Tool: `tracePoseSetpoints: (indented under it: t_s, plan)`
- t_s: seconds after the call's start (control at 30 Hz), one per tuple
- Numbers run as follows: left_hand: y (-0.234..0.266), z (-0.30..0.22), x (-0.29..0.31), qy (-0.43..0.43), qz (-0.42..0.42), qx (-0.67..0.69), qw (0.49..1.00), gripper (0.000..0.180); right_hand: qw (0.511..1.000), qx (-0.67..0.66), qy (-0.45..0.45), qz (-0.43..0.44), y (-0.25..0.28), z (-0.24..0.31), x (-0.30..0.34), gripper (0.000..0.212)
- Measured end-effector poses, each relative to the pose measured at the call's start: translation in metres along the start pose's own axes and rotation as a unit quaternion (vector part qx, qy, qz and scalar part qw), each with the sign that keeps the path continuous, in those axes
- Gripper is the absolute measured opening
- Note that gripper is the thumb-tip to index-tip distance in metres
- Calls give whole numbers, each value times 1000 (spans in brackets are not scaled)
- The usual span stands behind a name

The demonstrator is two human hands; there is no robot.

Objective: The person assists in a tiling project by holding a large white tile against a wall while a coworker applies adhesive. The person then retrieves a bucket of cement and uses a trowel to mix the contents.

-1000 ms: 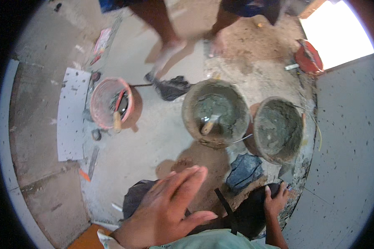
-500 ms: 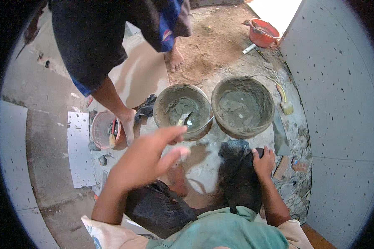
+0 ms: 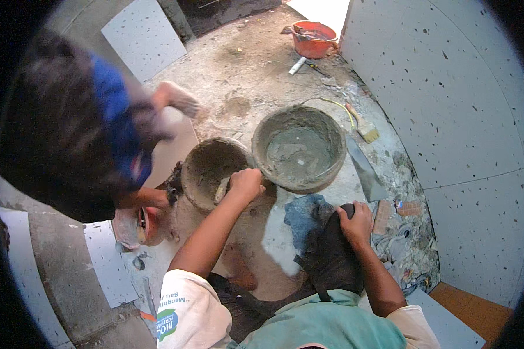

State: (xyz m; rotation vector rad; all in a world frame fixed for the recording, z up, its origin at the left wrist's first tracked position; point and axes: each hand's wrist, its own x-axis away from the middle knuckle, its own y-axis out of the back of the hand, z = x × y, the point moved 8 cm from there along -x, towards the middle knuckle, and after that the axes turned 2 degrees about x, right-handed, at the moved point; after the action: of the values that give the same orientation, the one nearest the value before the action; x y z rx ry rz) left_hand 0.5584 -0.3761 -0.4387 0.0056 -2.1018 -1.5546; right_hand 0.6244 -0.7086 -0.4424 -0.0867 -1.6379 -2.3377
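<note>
My left hand (image 3: 247, 185) is closed at the near right rim of the left mortar bucket (image 3: 193, 174), where its wire handle lay; the exact grip is hidden. Inside that bucket the pale handle of a tool (image 3: 221, 189) stands up beside my fingers, its blade out of sight. Touching it on the right is a second round bucket (image 3: 261, 139) with wet grey mortar (image 3: 300, 148) inside. My right hand (image 3: 356, 222) rests over my right knee, fingers spread and holding nothing.
Another person (image 3: 70, 134) bends at the left, a bare foot lifted. Near them stands a small pink bucket (image 3: 125, 230) with tools. A brush (image 3: 364, 127) and a grey tile piece (image 3: 364, 171) lie right of the buckets. Far back is a red basin (image 3: 314, 43); a speckled panel wall (image 3: 448, 104) borders the right.
My left hand has come down and forward from above my lap to the left bucket's rim. The other person has stepped left and bent down. The view has shifted; my right hand stays on my knee.
</note>
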Motion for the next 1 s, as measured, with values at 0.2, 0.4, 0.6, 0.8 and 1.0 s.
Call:
tracePoseSetpoints:
  t_s: [0.2,0.4,0.6,0.8,1.0]
  plan:
    - [-10,13,-8,26,-71,-13,997,36,1000,-12,-5,-5,-1,-8,-1,59]
    - [22,3,6,-1,-139,-70,988,33,999,14,25,-32,-10,0,-2,57]
    - [14,1,5,-40,-143,36,988,20,999,14,24,-23,-8,14,0,55]
    - [-10,3,-2,-51,-175,-5,983,16,998,6,43,-34,-8,16,2,53]
    - [-41,12,11,-82,-12,-71,994,20,999,-9,36,-22,-3,11,2,54]
